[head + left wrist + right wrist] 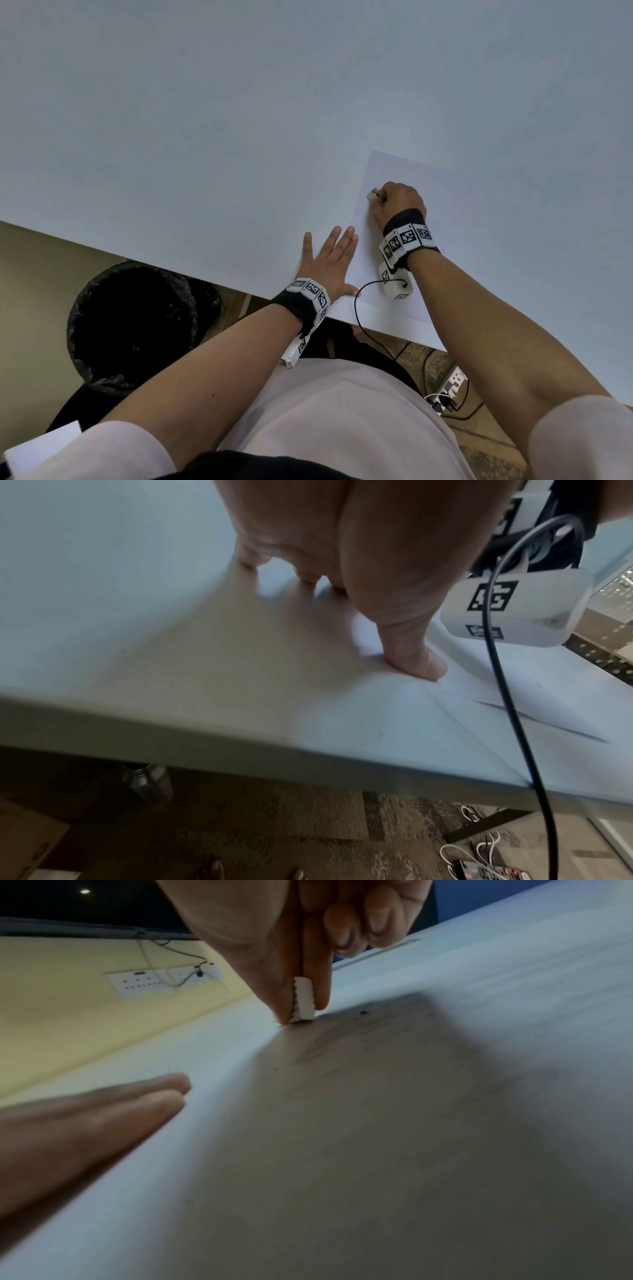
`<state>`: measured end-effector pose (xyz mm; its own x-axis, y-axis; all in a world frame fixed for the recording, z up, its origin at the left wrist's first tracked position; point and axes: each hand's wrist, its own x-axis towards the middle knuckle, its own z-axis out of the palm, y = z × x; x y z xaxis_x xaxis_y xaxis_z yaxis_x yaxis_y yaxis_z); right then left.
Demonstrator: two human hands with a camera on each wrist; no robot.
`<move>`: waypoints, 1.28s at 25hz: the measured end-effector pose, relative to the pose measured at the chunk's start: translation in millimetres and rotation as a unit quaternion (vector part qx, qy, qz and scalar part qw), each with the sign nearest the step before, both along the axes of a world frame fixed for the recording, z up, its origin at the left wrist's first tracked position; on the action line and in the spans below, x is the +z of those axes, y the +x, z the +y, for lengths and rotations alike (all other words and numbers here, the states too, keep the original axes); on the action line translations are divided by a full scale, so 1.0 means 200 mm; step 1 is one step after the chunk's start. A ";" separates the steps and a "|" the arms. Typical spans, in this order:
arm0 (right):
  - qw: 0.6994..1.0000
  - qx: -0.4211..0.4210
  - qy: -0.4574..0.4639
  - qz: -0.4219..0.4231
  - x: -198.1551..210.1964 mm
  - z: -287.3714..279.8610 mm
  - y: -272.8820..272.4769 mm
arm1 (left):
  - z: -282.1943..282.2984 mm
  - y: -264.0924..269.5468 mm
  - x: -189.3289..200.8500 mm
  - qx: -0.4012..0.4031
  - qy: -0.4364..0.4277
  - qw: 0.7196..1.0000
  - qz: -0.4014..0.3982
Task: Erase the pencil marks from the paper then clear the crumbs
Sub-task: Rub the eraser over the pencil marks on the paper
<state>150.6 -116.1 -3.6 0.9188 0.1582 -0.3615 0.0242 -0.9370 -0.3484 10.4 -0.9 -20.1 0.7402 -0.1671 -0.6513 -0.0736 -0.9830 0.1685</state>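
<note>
The paper (pixel 404 246) lies flat on the white table (pixel 205 137), close to the near edge and towards the right side of the head view. On its upper left part stands a small white eraser (pixel 303 1001), upright, its lower end touching the sheet. The right hand (pixel 397 205) pinches the eraser between thumb and forefinger, the other fingers curled in beside them. In the right wrist view a few dark crumbs (pixel 364 1012) lie on the sheet just beside the eraser, and faint grey pencil marks (pixel 329 1047) run across the shaded part below it; they are blurred and cannot be read.

The left hand (pixel 329 260) lies flat at the paper's left edge, fingers straight and slightly spread, holding nothing. Its thumb (pixel 421 664) presses down on the sheet near the lower left corner, while the outer fingers rest on the bare table. Both wrists carry black bands with black-and-white marker tiles, and a thin black cable (pixel 359 308) loops from the right wrist unit over the table edge.

Below the table, to the left, stands a bin lined with a black bag (pixel 133 322). On the floor to the right lies a white power strip (pixel 452 383) with plugs and cords
</note>
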 end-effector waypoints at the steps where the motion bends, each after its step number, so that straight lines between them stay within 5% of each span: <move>1: 1.000 -0.007 0.009 -0.002 0.00 0.01 -0.02 | 0.00 0.00 0.00 0.002 -0.003 1.000 0.000; 6: 0.999 0.012 0.042 0.027 0.02 -0.08 -0.32 | 0.00 0.00 0.00 0.000 -0.004 1.000 -0.004; 19: 0.983 -0.156 0.096 0.019 0.04 -0.50 -0.51 | 0.02 0.00 0.10 -0.013 -0.005 0.999 -0.034; 26: 0.993 -0.057 0.095 0.028 0.04 -0.41 -0.57 | -0.01 0.20 0.02 -0.094 0.011 0.995 -0.034; 32: 0.995 -0.044 0.079 0.040 0.01 -0.41 -0.62 | -0.05 0.12 -0.02 -0.064 0.029 0.997 -0.025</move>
